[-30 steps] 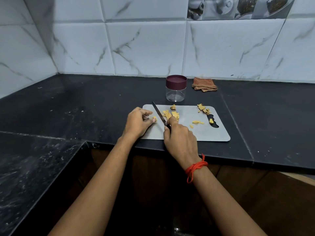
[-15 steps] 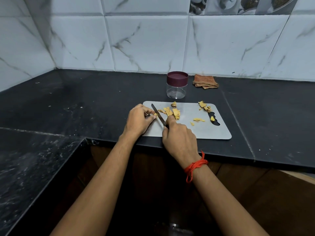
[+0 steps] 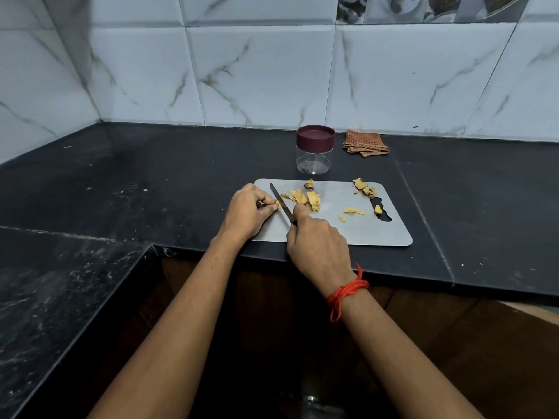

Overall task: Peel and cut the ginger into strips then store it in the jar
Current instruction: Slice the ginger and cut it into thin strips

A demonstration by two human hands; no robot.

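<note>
The cutting step looks to be in hand at the near-left part of the cutting board point(image 3: 348, 232). Both forearms reach in over the counter's front edge toward it, and the right wrist wears a red thread point(image 3: 348, 293). The right hand point(image 3: 317, 246) sits over the board's near edge. Its fingers are curled round the handle of the knife point(image 3: 280, 203), which they hide, and the index finger is stretched forward by the blade. The blade points away and to the left, its tip toward the board's far-left corner.

Just left of the blade, the left hand point(image 3: 246, 211) hangs over the board's left edge, thumb and fingertips pinched together on a small ginger piece point(image 3: 276, 204). The piece is touching or almost touching the steel; which of the two cannot be told. The next move probably calls for a short, controlled press through the piece with the fingertips tucked back, since they sit right beside the edge.

Right of the blade, toward the board's middle, lie the flat ginger slices point(image 3: 304, 197), which seem to be awaiting cutting. Thin strips point(image 3: 354, 211) lie farther right. Peel scraps point(image 3: 363, 186) sit at the far-right corner beside the board's handle slot.

Beyond the board's far edge stands the jar point(image 3: 315, 151), lid on and holding no ginger, so the storing is not yet begun. A folded cloth point(image 3: 365, 143) lies to its right.
</note>
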